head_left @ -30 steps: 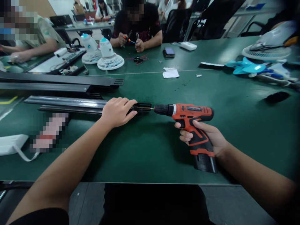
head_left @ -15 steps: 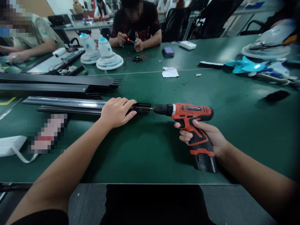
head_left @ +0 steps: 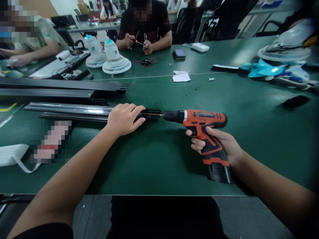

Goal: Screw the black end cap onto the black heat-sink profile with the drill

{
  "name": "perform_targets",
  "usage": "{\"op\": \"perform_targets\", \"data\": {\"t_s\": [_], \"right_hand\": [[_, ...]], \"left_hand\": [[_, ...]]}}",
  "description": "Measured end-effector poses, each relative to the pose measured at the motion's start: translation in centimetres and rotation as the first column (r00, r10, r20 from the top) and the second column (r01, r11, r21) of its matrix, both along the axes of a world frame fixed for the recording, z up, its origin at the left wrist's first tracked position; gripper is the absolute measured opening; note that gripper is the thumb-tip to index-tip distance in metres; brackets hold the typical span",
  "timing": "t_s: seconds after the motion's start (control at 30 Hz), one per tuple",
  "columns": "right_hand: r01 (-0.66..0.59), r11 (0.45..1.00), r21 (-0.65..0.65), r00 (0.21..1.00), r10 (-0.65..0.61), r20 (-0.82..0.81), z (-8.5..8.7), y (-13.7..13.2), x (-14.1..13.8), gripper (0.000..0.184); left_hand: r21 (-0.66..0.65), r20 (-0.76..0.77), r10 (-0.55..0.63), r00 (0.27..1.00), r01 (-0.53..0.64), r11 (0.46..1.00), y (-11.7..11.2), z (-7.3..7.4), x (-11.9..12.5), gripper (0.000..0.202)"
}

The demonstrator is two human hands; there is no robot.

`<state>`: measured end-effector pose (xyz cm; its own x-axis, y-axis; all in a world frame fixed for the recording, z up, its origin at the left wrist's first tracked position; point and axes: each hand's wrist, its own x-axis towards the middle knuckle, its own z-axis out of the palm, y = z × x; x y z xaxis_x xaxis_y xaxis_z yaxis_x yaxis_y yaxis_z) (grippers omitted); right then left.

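My right hand [head_left: 225, 142] is wrapped round the grip of an orange and black cordless drill [head_left: 203, 116], its index finger at the trigger. The drill lies level, its chuck pointing left, and a thin bit runs into the slotted black end piece [head_left: 153, 114] of a long black metal profile [head_left: 72, 108]. Over that profile, close to its right end, my left hand [head_left: 126, 119] is closed and holds it on the table. The bit's tip is hidden inside the end piece.
More black profiles [head_left: 59, 85] lie behind on the left. Two white fan housings [head_left: 116, 59] stand farther back, near a person [head_left: 147, 26] holding a screwdriver. Blue fan blades [head_left: 264, 69] lie at right. A blurred pink object [head_left: 53, 141] and a white strapped item [head_left: 12, 154] are at left.
Almost nothing differs. The drill and my right hand sit a few pixels farther right; my left hand stays on the profile.
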<state>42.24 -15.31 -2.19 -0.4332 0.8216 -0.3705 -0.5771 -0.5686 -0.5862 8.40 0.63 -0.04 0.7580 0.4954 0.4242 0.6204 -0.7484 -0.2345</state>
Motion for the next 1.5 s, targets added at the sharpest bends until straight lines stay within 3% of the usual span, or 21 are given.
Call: {"op": "perform_targets", "data": {"t_s": [1.5], "right_hand": [[0.028,0.999,-0.027,0.997,-0.026,0.071,0.46,0.09,-0.14,0.045]], "left_hand": [[-0.046,0.007,0.025,1.0,-0.025,0.999,-0.13,0.14,0.09,0.055]]}}
